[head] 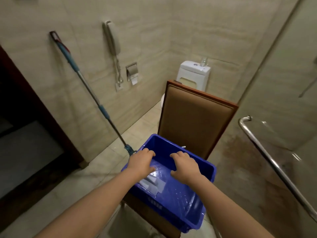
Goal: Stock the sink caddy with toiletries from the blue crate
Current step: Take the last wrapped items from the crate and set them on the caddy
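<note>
While both hands are reaching into it, I am logging the blue rectangular plastic crate [181,203], which is sitting on the seat of the tan padded, wood-framed chair [197,117].

- Left hand [141,163]: hanging palm-down, fingers bent. I cannot tell whether it is pinching anything.
- Pale flat packets [151,183]: lying on the crate floor, poking out from just under that hand's thumb.
- Right hand [186,167]: hovering just beside the left, fingers loosely curled, thumb spread, holding nothing I am seeing.
- Blue-and-steel mop [104,112]: leaning on the beige tiled wall, beyond the left hand.
- White toilet cistern [193,74]: standing past the chair back, ahead of both hands.
- Chrome handle bar [274,164]: running well outboard of the right hand.
</note>
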Tool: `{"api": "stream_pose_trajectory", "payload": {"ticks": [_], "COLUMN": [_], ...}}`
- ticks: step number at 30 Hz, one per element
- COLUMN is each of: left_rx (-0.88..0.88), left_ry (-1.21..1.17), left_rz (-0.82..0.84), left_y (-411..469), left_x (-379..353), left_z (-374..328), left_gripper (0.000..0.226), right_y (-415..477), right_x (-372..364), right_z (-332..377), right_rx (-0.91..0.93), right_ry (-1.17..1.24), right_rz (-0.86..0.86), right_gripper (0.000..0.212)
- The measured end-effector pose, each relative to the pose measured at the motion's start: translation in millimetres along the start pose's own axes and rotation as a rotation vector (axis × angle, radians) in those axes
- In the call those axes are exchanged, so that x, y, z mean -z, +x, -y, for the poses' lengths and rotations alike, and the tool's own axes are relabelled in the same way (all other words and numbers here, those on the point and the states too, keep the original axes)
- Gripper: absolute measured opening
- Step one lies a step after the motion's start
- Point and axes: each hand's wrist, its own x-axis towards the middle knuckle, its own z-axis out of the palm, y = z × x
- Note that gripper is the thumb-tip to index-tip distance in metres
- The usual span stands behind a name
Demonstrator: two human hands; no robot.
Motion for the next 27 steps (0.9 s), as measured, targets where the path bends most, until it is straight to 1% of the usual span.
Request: {"api": "stream_pose_trajectory", "payload": {"ticks": [7,11,16,18,21,27], "left_rx": [0.130,0.188,0.211,0.206,0.176,0.037], "left_ry": [-0.010,-0.036,-0.001,0.026,0.056,0.118], "left_rz": [0.195,0.274,0.390,0.446,0.517,0.597], "left_y": [47,71,103,114,128,153], "left_x": [-53,-86,-128,-146,-175,-232], "left_z": [32,47,65,71,78,88], "left_gripper": [0.055,0.053,0.054,0.055,0.063,0.066], "right_y": [67,94,125,134,144,159], "right_x": [-54,-90,-141,-163,-194,-244], "right_z": [-21,-33,-44,-47,-52,-63], "right_rx": [0.032,0.029,0.012,0.000,-0.020,-0.083], "right_ry": [-0.003,0.038,0.088,0.100,0.126,0.178], "right_rz": [0.161,0.231,0.332,0.372,0.411,0.446], "right_gripper": [0.050,0.054,0.056,0.054,0.050,0.046]}}
